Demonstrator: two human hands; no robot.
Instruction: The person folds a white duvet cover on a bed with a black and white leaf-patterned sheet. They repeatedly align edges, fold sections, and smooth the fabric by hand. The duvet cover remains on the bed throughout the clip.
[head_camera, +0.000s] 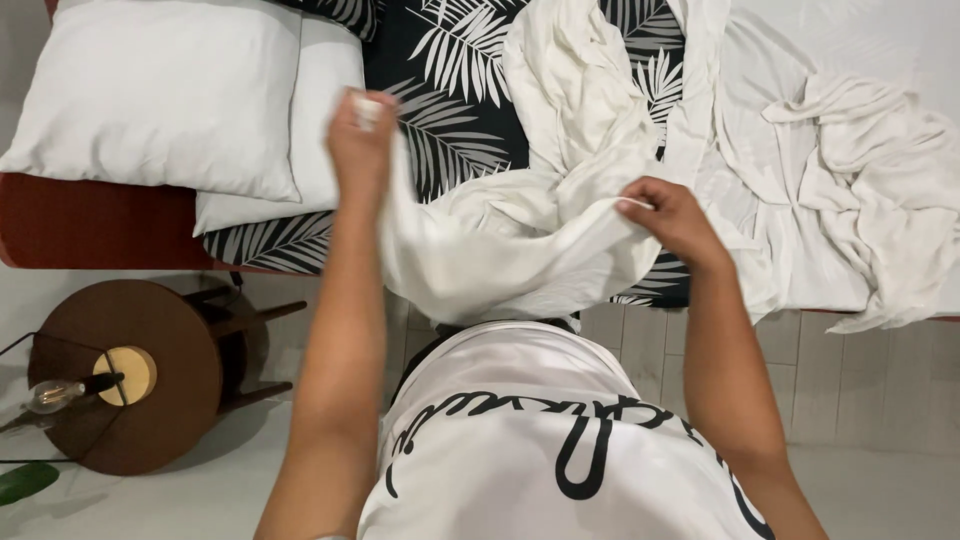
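Note:
My left hand is raised over the bed and pinches one edge of a white cloth. My right hand grips the same cloth further right, lower down. The cloth hangs slack between both hands and trails up across a black pillow with a white leaf print. The cloth's far end runs toward the top of the bed.
Two white pillows lie at the left on the bed. A rumpled white sheet covers the right side. A round wooden side table with a bare-bulb lamp stands on the white tiled floor at lower left.

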